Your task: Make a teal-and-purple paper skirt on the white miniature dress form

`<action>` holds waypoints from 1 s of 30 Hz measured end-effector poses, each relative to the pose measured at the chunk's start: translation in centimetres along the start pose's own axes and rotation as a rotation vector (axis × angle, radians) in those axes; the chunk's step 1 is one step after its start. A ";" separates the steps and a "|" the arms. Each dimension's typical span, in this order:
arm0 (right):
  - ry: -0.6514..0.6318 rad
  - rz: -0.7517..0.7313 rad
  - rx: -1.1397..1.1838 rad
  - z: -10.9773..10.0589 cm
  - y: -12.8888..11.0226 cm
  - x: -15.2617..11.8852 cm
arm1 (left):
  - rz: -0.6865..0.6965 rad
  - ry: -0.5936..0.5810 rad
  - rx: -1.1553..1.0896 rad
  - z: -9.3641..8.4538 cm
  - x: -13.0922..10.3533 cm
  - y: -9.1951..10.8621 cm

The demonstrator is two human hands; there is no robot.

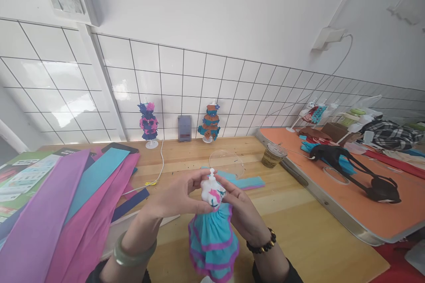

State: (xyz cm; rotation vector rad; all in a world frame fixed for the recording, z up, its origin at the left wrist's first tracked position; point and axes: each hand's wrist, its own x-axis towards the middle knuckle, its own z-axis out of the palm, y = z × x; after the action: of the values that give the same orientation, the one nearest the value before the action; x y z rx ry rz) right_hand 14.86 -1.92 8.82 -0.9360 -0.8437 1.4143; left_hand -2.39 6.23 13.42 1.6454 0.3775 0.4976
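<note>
A small white dress form (210, 191) stands in front of me, with pink and teal marks on its bust. From its waist down hangs a turquoise tiered skirt (214, 234) edged in purple. My left hand (177, 196) grips the bust from the left, its thumb across the front. On the other side my right hand (241, 208) closes around the form, fingers at its back and side. Turquoise and purple fabric strips (249, 182) lie on the wooden table just behind the hands.
Purple, pink and turquoise fabric pieces (71, 194) cover the table's left. Two dressed miniature forms, one navy and pink (149, 121), one brown and teal (209, 123), stand by the tiled wall. At right are a lidded cup (274, 155) and an orange table (358, 203) holding a black strapped item (352, 163).
</note>
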 end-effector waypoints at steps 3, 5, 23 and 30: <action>0.184 -0.076 -0.089 -0.6 0.0 -0.3 | -0.010 -0.022 0.068 0.1 0.1 0.4; 0.330 -0.190 -0.213 -0.7 -0.2 -0.8 | -0.033 0.008 0.096 0.2 0.1 0.5; 0.001 -0.079 -0.426 0.6 -0.5 -2.7 | -0.169 0.122 0.126 0.3 0.5 -0.2; 0.048 -0.056 -0.302 0.8 -1.0 -2.2 | -0.145 0.126 0.156 0.8 0.4 0.2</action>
State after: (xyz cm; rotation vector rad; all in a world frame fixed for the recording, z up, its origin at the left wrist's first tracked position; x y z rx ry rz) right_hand 14.57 -4.02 10.19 -1.1599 -1.0582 1.2319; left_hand -1.65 5.78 13.56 1.7264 0.6380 0.4726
